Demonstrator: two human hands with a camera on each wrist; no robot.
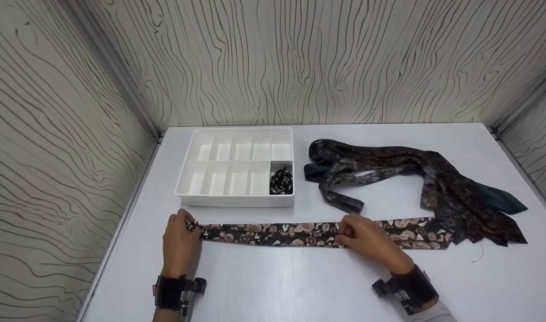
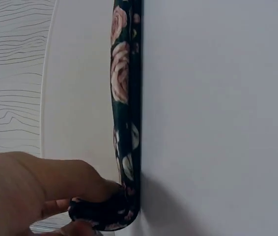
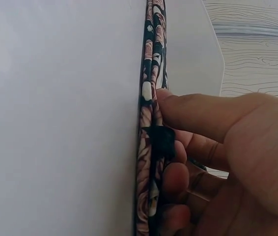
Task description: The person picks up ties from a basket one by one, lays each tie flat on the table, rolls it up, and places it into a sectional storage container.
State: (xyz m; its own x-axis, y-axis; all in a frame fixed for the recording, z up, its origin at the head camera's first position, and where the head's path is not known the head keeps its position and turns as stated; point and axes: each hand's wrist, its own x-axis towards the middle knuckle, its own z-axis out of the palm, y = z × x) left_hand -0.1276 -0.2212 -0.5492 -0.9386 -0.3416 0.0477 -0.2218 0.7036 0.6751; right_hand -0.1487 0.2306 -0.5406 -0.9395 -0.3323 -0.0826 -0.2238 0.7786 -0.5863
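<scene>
A dark necktie with pink roses [image 1: 277, 234] lies stretched across the white table. My left hand [image 1: 180, 245] pinches its left end, where the fabric bends up and curls between thumb and fingers in the left wrist view. Farther right, my right hand [image 1: 367, 237] has thumb and curled fingers on the necktie's edge; in the right wrist view the thumb [image 3: 193, 110] presses on the fabric, by a small dark tab [image 3: 163, 141]. The necktie's right end meets a heap of dark patterned neckties [image 1: 456, 188].
Behind the left hand stands a white divided tray [image 1: 235, 201]. Its front right compartment holds a rolled dark patterned necktie [image 1: 281, 181]. Patterned wall panels [image 1: 300, 62] border the table at the back and sides. A loose thread [image 1: 481, 255] lies near the heap.
</scene>
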